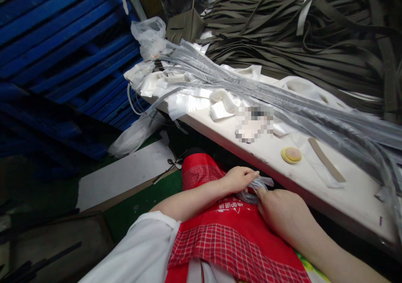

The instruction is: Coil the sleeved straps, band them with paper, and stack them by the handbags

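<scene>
Over my red apron point(251, 218), a bunched strip of clear plastic point(258, 183) is held between both hands. My left hand point(239, 178) is closed on the strip, thumb and fingers pinching its far side. Curled into a loose fist, my right hand point(278, 203) grips the near side. More of the crumpled plastic hangs down onto the apron below my left fingers. Just beyond the hands runs the edge of a white table point(266, 155). A yellow-rimmed round pad point(292, 154) and a flat brown strip point(326, 159) lie on it.
Long clear plastic strips point(220, 71) and white ribbon point(221, 105) cover the table's far side. Dark flat straps point(282, 44) are heaped behind. Blue pallets point(63, 48) stack up at left. A pale board point(125, 174) lies on the floor. A blurred-out item rests mid-table.
</scene>
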A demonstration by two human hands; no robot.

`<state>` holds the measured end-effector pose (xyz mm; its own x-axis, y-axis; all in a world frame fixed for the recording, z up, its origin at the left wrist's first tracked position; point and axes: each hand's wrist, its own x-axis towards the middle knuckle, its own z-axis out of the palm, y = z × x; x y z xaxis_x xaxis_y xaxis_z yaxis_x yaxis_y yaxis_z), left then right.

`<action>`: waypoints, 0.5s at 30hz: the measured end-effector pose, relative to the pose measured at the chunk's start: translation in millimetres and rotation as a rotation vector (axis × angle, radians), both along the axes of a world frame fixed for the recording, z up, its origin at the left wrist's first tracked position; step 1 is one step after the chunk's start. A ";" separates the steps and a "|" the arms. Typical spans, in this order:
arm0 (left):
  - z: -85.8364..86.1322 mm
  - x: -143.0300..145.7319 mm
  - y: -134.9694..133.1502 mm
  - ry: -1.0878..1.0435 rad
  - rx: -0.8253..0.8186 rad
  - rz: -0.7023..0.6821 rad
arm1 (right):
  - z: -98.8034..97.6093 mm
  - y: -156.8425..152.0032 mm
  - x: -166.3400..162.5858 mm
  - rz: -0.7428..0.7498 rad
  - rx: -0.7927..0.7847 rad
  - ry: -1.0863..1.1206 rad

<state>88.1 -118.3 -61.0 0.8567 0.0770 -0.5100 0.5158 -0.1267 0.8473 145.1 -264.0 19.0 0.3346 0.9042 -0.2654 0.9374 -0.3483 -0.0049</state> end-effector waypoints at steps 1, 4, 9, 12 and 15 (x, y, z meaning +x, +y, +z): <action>-0.4 -0.1 -1.1 -0.008 -0.033 0.013 | -3.7 4.3 0.9 -0.017 0.012 0.008; -1.2 -0.4 -2.8 -0.046 -0.082 0.061 | -11.3 9.8 5.3 -0.082 0.044 0.014; 1.8 -2.4 0.1 -0.124 0.003 0.081 | -4.6 -13.4 11.2 -0.108 0.149 0.140; 6.8 -2.2 1.3 -0.162 0.015 0.007 | -2.2 -25.0 16.4 -0.163 0.220 0.223; 14.2 -0.7 1.1 -0.223 0.114 -0.103 | -8.1 -23.6 26.0 -0.260 0.313 0.287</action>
<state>87.4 -117.3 -46.8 0.9533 0.0296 -0.3006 0.2971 -0.2699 0.9159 171.1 -287.6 10.9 0.5128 0.8515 -0.1092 0.7650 -0.5110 -0.3920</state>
